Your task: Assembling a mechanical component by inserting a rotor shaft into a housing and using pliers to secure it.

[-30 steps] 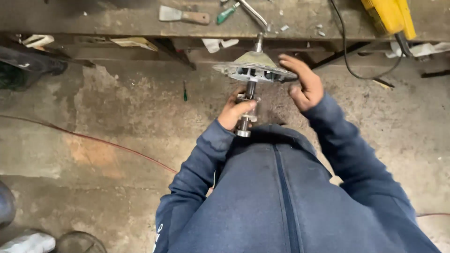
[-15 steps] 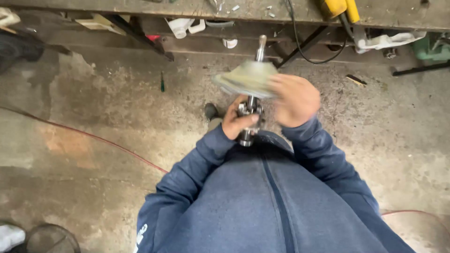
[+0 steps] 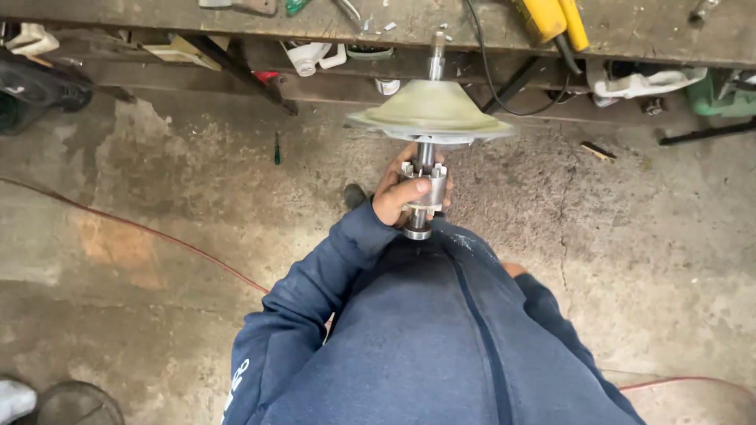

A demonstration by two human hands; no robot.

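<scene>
My left hand (image 3: 400, 197) grips the grey metal hub (image 3: 430, 191) of a shaft assembly held upright in front of my chest. A wide, shallow, pale greenish cone disc (image 3: 429, 110) sits on the shaft above my fingers, and a thin shaft end (image 3: 437, 47) sticks out past it. My right hand has dropped to my side. Only a small patch of skin (image 3: 514, 270) shows beside the blue sleeve, so its fingers are hidden.
A worn workbench (image 3: 646, 35) runs along the top, with a yellow power tool (image 3: 551, 20) and a black cable on it. Below it are a white jug (image 3: 311, 55) and a green container (image 3: 720, 98). A screwdriver (image 3: 276, 148) and a red cable (image 3: 157, 236) lie on the concrete floor.
My right hand has come off the cone disc and dropped to my side. My left hand still holds the hub, and the assembly now stands more upright.
</scene>
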